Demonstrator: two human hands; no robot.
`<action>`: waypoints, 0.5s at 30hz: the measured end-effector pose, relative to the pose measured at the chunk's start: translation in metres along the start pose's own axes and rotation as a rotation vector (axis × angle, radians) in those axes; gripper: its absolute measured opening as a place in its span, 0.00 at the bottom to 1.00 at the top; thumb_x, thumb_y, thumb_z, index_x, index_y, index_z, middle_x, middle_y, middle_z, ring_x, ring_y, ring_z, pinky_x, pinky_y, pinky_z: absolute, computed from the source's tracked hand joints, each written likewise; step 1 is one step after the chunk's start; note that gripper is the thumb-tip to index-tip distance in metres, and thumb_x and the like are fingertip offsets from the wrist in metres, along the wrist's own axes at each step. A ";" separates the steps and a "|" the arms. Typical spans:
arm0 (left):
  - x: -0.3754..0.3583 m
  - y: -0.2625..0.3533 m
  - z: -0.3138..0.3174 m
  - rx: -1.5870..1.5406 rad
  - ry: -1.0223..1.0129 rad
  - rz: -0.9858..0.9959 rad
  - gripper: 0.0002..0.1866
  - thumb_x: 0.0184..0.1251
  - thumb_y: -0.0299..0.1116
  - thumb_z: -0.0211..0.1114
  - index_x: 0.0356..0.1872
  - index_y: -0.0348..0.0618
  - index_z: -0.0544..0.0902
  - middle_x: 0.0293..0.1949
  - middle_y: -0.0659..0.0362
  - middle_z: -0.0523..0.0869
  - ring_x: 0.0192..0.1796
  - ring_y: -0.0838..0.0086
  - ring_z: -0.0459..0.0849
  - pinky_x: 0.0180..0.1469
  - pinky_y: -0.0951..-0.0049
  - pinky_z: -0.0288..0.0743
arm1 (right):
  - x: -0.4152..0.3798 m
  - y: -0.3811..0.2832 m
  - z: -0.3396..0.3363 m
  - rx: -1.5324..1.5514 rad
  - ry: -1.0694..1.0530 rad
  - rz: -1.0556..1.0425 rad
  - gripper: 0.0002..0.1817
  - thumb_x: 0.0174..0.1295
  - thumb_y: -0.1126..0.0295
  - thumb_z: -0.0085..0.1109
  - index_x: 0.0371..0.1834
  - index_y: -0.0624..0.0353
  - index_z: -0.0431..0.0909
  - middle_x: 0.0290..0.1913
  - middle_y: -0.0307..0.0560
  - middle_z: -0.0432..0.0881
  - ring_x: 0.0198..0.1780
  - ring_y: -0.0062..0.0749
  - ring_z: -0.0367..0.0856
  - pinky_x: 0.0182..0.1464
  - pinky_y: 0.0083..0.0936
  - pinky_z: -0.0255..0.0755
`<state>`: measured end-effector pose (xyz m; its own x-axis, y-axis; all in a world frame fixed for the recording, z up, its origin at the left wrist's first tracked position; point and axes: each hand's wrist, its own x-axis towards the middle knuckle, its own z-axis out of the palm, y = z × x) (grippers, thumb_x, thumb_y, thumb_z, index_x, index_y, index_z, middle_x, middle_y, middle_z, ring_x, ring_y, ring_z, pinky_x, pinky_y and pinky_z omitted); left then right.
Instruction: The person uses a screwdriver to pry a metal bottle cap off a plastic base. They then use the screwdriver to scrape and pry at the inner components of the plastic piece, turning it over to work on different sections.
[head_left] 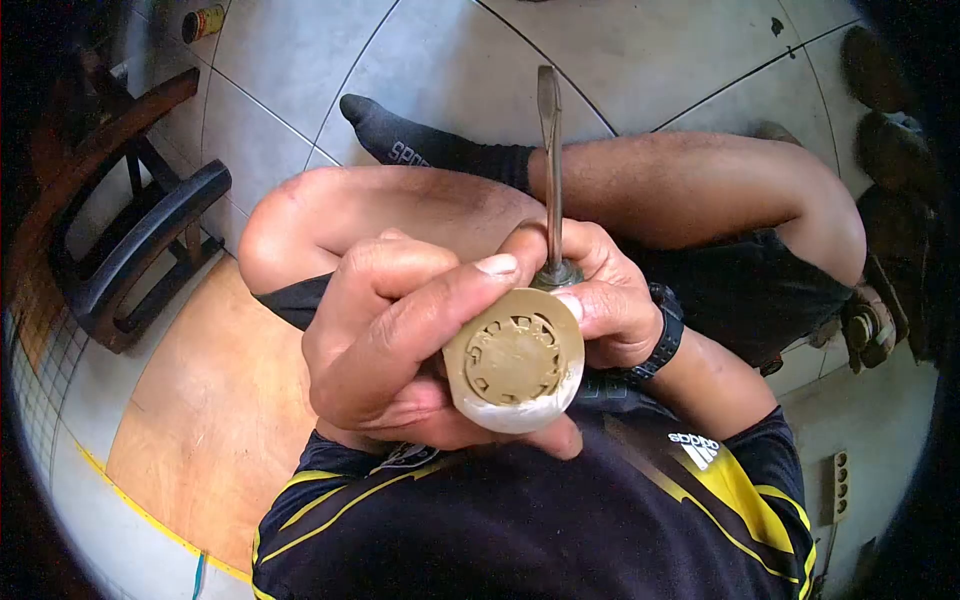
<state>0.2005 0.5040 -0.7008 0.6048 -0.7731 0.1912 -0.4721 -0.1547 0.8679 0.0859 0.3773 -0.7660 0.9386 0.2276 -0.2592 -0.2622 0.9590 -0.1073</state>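
Observation:
A round, tan-coloured piece (513, 361) with raised lettering in a ring on its face is held up in front of my chest. My left hand (400, 340) grips it from the side, thumb on its upper rim and fingers around and under it. My right hand (610, 300) is closed around the dark handle of a screwdriver (554, 180), whose metal shaft points up and away from me, flat tip at the top. The right thumb touches the upper right rim of the round piece. A black watch is on the right wrist.
A dark wooden chair (150, 235) lies at the left, by a wooden board (200, 410) on the tiled floor. A small can (203, 23) is at the far left. My crossed legs lie beyond the hands. Sandals (872, 325) and a power strip (841, 488) are at the right.

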 end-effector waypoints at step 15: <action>0.003 -0.004 -0.009 0.101 -0.122 -0.039 0.48 0.44 0.68 0.77 0.53 0.31 0.79 0.32 0.56 0.79 0.26 0.76 0.71 0.28 0.76 0.61 | 0.005 -0.003 -0.002 0.105 0.045 -0.019 0.16 0.67 0.67 0.61 0.54 0.64 0.80 0.47 0.42 0.85 0.50 0.22 0.80 0.55 0.22 0.72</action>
<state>0.2098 0.5072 -0.6996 0.5447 -0.8331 0.0955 -0.5154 -0.2428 0.8218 0.0908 0.3753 -0.7686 0.9315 0.2036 -0.3015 -0.2174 0.9760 -0.0124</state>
